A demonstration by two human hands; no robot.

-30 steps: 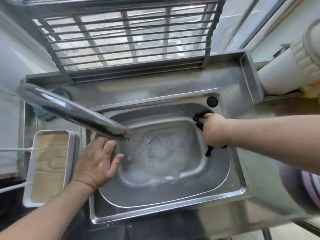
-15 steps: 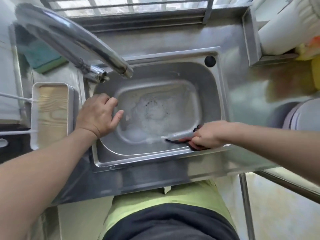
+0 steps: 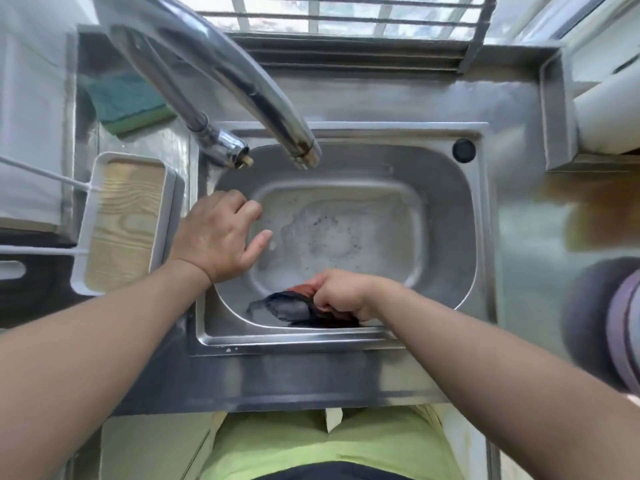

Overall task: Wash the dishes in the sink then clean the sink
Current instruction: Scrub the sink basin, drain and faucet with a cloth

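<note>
Stainless steel sink basin [image 3: 446,188], foamy water pooled on its floor. Right hand [image 3: 341,292], fingers curled tight round a dark, red-backed scrubbing cloth [image 3: 294,306], pressing it against the near inner wall of the basin. Left hand [image 3: 216,233] rests on the basin's left rim, fingers loosely spread, holding nothing. Chrome tap spout [image 3: 242,81] overhangs the far edge. Green-and-yellow sponge [image 3: 128,105] lies on the counter, far left.

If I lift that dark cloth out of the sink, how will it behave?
Probably floppy: the dark cloth lies crumpled where the right hand grips it. Likely wet and drippy, since it sits beside the suds in the sink, so heavier than dry.
</note>
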